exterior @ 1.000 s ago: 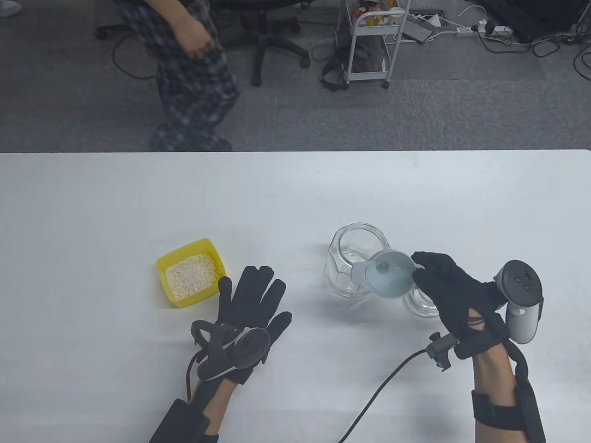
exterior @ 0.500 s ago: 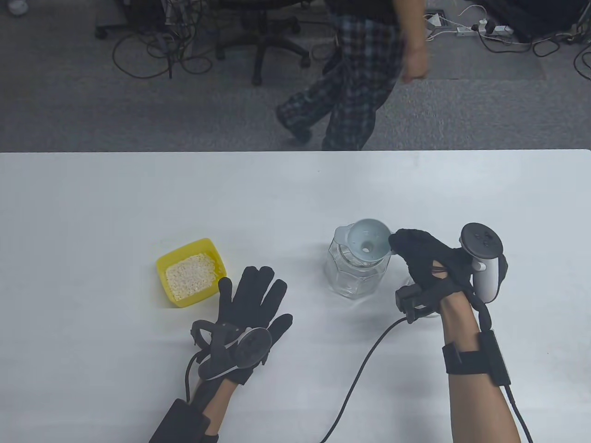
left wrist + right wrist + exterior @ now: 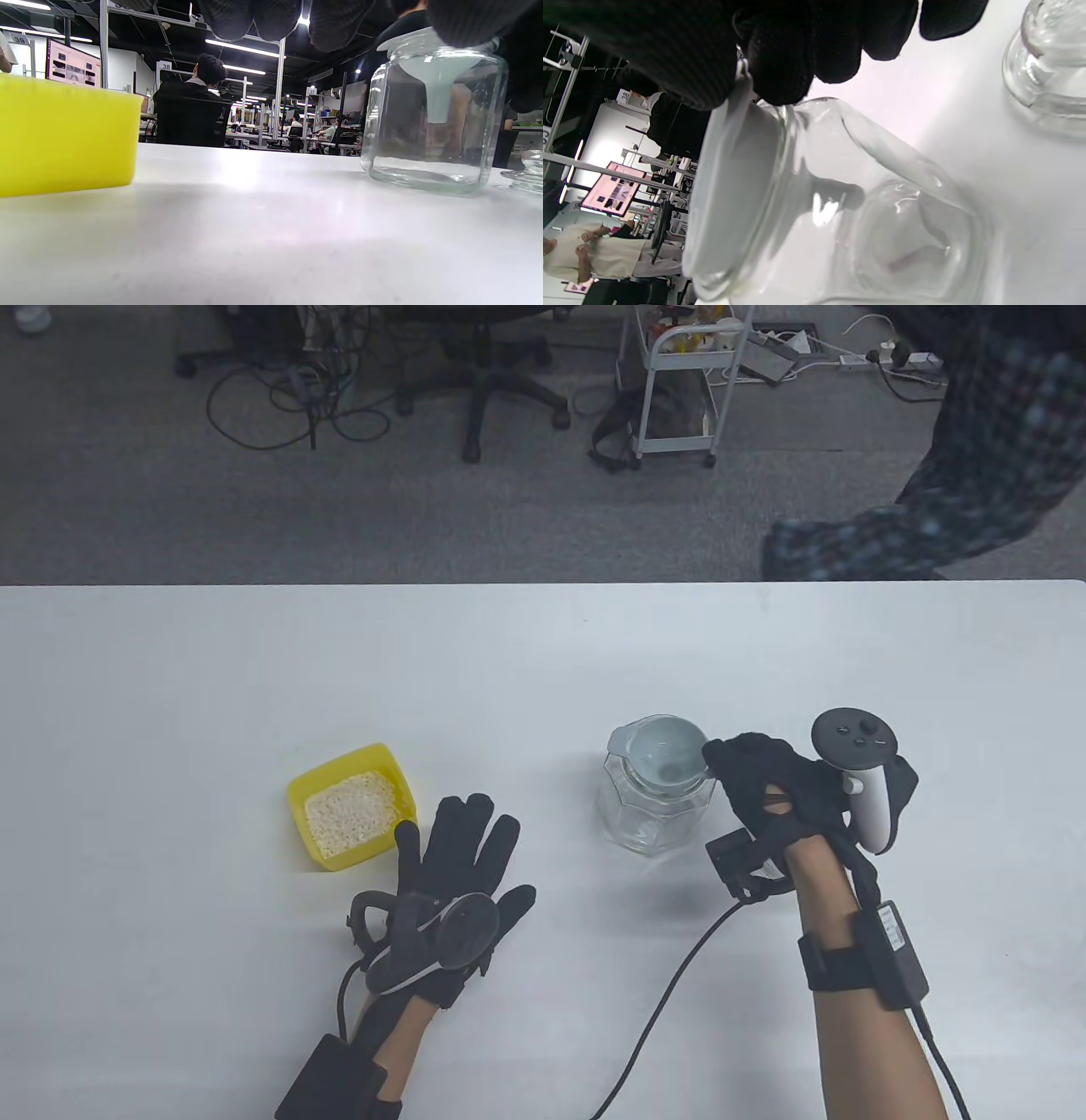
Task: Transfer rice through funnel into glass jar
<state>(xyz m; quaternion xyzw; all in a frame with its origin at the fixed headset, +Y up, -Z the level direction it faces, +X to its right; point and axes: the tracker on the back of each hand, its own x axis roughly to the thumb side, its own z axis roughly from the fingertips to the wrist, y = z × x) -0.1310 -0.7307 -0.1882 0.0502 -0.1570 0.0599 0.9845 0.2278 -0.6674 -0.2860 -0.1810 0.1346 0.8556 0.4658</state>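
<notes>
A clear glass jar [image 3: 649, 810] stands upright on the white table [image 3: 543, 661]. A pale blue funnel [image 3: 666, 755] sits in its mouth, spout down inside the jar [image 3: 428, 127], as the left wrist view shows [image 3: 437, 91]. My right hand [image 3: 721, 755] pinches the funnel's rim at its right side; the right wrist view shows the fingers [image 3: 797, 55] on the rim [image 3: 721, 178]. A yellow tub [image 3: 318, 857] with white rice [image 3: 349, 813] stands to the left. My left hand [image 3: 462, 836] lies flat on the table beside the tub, fingers spread, holding nothing.
A glass lid [image 3: 528, 173] lies on the table right of the jar, under my right wrist; the right wrist view shows it [image 3: 1048, 55] too. A black cable [image 3: 670, 993] runs from my right wrist to the table's near edge. Someone walks past beyond the far edge.
My right hand carried the funnel from in front of the jar up over its mouth and lowered it in. The left hand has barely moved. The passer-by crossed from left to right.
</notes>
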